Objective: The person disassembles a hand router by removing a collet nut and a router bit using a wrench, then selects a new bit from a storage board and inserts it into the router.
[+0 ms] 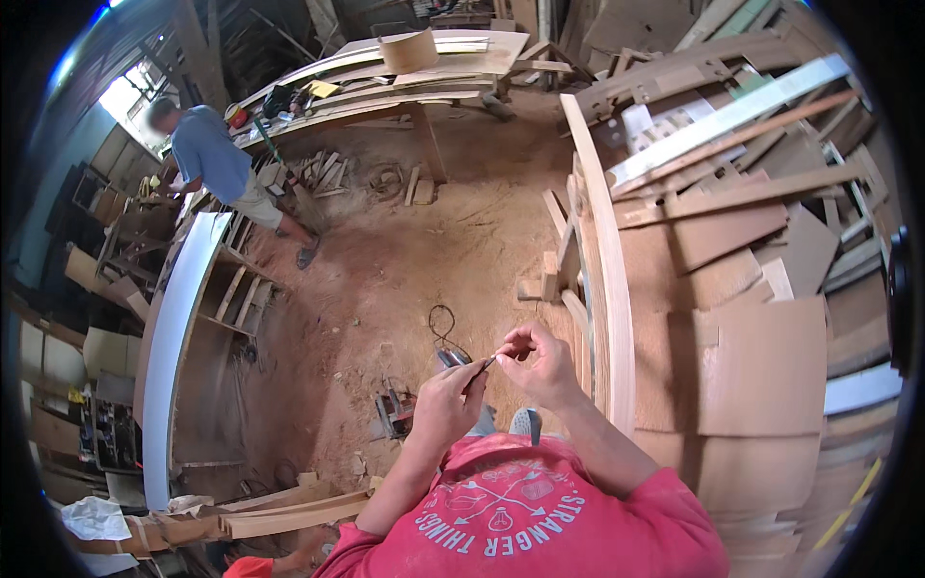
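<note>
In front of my chest, both hands meet over a small thin dark thing (pixel 487 364), too small to name. My left hand (pixel 449 400) is closed, pinching it between thumb and fingers. From the other side, my right hand (pixel 542 368) has thumb and forefinger pinched at its tip, the other fingers curled. Below them on the dusty floor lies a red and dark power tool (pixel 393 410), partly behind my left forearm. Another dark and silver item (pixel 451 357) shows just past my left hand, with a looped black cord (pixel 441 323) beside it.
A long pale timber edge (pixel 605 260) runs close by my right arm, with cardboard sheets (pixel 761 376) beyond. To the left stands a white-topped bench (pixel 178 356). A person (pixel 210 159) in blue works at the far left, near a wood-laden bench (pixel 482 65).
</note>
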Demonstrator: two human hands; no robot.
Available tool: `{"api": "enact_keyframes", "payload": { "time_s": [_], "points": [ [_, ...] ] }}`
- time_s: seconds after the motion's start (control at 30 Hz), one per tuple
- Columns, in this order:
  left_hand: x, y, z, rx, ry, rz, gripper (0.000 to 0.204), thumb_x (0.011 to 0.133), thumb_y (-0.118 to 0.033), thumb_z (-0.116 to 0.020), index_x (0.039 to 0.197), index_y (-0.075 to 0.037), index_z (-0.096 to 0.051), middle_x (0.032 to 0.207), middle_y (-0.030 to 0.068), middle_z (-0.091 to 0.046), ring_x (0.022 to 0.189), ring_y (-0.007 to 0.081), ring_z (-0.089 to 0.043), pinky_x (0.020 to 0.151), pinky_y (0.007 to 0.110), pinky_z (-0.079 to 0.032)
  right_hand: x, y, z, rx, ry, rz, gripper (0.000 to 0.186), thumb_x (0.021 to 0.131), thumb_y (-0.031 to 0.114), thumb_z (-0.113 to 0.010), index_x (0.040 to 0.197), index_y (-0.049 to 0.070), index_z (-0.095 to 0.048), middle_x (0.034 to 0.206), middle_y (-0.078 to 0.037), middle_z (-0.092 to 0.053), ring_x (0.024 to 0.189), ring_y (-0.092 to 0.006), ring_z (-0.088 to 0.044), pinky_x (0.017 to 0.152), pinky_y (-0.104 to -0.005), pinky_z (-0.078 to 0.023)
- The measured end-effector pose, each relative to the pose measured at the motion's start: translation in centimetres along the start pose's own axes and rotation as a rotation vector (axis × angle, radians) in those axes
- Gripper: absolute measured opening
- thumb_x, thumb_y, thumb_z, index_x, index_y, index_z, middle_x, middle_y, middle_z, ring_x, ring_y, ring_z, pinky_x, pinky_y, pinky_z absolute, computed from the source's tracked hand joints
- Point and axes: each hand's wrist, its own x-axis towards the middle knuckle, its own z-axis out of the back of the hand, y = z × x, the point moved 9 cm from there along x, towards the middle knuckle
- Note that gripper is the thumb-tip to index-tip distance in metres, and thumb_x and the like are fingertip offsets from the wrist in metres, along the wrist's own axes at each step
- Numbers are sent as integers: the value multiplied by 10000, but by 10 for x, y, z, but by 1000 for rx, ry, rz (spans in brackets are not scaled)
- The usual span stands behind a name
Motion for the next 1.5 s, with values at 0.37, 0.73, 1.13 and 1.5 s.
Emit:
{"api": "enact_keyframes", "payload": {
  "time_s": [0.37, 0.73, 1.13, 1.5],
  "points": [
    [281, 131, -53, -211, 328, 46, 219, 910, -43, -747, 1126, -37, -788, 923, 197, -760, 840, 295, -761, 752, 386, -577, 273, -22, 39, -248, 253, 266, 441, 849, -11, -764, 1272, 113, -732, 993, -68, -742, 893, -205, -704, 807, -336, -582],
    [538, 198, -80, -575, 944, 153, 143, 993, -58, -706, 1095, 6, -784, 895, 101, -785, 791, 145, -708, 756, 317, -579, 492, -49, 56, 167, 414, -60, 478, 892, -6, -809, 1334, 82, -650, 1045, -12, -704, 1008, -108, -662, 907, -298, -517],
    [771, 313, -147, -984, 1075, 167, 178, 1016, -112, -717, 1081, 42, -778, 957, 84, -778, 881, 139, -696, 823, 302, -549, 772, -99, 83, 581, 666, -26, 387, 938, 18, -795, 1298, 42, -654, 976, -7, -650, 934, -94, -614, 863, -278, -500],
    [1031, 348, -243, -1029, 998, 341, 234, 1038, -101, -678, 1193, 57, -753, 943, 80, -774, 859, 136, -698, 817, 287, -548, 995, -166, 239, 460, 285, -38, 306, 975, 56, -765, 1270, 63, -685, 992, 8, -664, 917, -70, -617, 806, -255, -515]
  ]
}}
